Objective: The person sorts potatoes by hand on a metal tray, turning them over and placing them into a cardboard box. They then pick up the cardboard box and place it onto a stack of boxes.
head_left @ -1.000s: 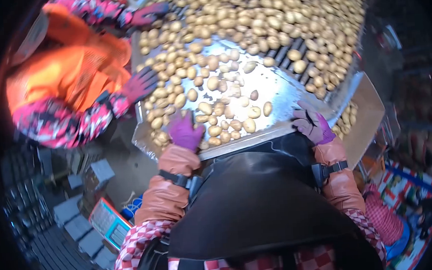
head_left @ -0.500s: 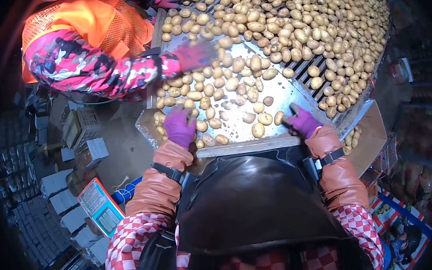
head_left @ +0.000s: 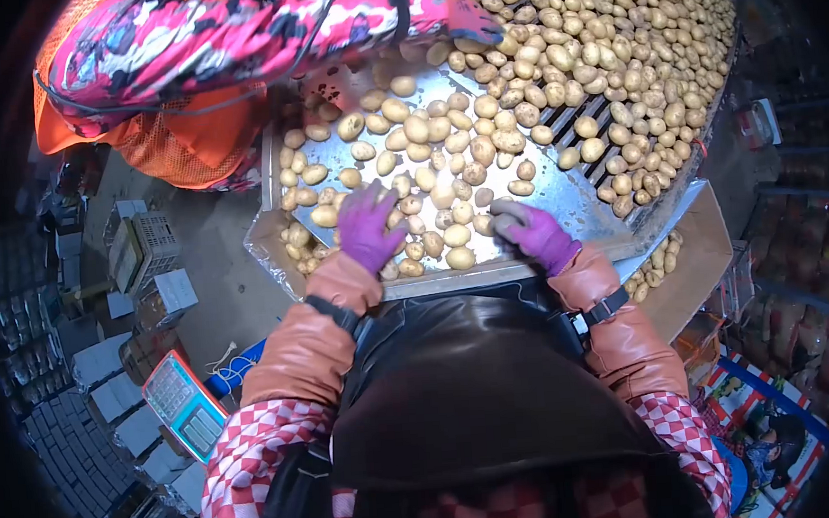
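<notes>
"While our left hand [head_left: 370, 228] is spread fairly wide over potatoes [head_left: 416, 129] on the metal tray [head_left: 558, 193], where's our right hand [head_left: 535, 235]?"

"Near the tray's front edge, beside more potatoes, fingers bent; we can't tell whether it grips one. Farther off, we see a co-worker's hand [head_left: 474, 20]."

The gloves [head_left: 371, 226] were purple, the potatoes [head_left: 416, 129] yellow-tan and the apron [head_left: 489, 387] black. Brown sleeve covers [head_left: 292, 354] met red-and-white checked sleeves [head_left: 256, 454]. The co-worker's sleeve [head_left: 230, 42] was pink, white and black camouflage, the mesh vest [head_left: 166, 146] orange, and the scale [head_left: 185, 406] turquoise edged with red.
</notes>
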